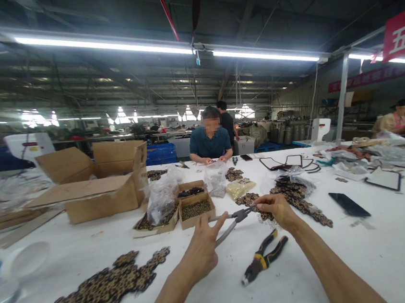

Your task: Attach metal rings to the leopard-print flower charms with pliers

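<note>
My left hand (203,245) is closed around the grey-handled pliers (238,216), whose jaws point to the right. At the jaw tips my right hand (276,209) pinches with thumb and fingers; whatever sits between them is too small to make out. Small shiny bits (270,222) lie on the white table just below that hand. A pair of black and yellow pliers (260,259) rests on the table between my forearms. Leopard-patterned pieces (297,194) are heaped beyond my right hand, and a larger spread of leopard-patterned pieces (104,289) covers the table at the left front.
Small cardboard boxes (195,210) of metal bits stand past my left hand, near a big open carton (101,200). A dark phone (349,204) lies at the right. Across the table (389,247) sits a co-worker (209,141); another person (393,122) is at the far right.
</note>
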Demonstrator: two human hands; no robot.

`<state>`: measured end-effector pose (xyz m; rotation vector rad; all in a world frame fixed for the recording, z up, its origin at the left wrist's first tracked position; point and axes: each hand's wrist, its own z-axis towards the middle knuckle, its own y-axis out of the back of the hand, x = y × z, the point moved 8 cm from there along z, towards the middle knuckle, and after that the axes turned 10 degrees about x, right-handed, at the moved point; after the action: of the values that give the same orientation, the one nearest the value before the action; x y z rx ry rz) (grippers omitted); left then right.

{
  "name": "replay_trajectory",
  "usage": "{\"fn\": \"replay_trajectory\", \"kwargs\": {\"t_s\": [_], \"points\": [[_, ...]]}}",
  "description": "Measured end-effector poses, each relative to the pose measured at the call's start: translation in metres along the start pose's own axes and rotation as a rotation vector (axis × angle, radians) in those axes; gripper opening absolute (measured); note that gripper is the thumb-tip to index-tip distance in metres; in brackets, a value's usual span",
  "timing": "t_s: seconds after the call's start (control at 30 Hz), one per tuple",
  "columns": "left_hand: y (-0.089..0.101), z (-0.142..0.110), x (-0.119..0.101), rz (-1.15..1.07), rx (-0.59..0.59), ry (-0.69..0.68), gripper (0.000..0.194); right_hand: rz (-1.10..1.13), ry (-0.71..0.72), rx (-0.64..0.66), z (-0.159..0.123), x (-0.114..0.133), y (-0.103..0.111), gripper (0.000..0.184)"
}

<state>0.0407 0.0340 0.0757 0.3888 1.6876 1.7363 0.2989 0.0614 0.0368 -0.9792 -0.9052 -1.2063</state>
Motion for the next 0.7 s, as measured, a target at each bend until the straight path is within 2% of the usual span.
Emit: {"fn": "replay_trajectory", "kwargs": {"t_s": [0.2, 0.37, 0.6, 0.7], "points": [[0.005, -0.001, 0.0, -0.056, -0.002, -0.06, 0.108, -0.053, 0.011, 0.027, -0.001, -0.001, 0.003, 0.025], [0.009, -0.003, 0.005, -0.132, 0.042, -0.08, 0.082, -0.119, -0.029, 0.119, -0.004, -0.005, 0.0, 0.026], [0.024, -0.002, 0.002, -0.029, -0.195, -0.097, 0.039, -0.174, -0.04, 0.083, 0.001, -0.024, -0.001, 0.028], [0.026, -0.002, -0.002, 0.018, -0.3, -0.143, 0.028, -0.196, -0.02, 0.056, 0.002, -0.025, 0.0, 0.028]]}}
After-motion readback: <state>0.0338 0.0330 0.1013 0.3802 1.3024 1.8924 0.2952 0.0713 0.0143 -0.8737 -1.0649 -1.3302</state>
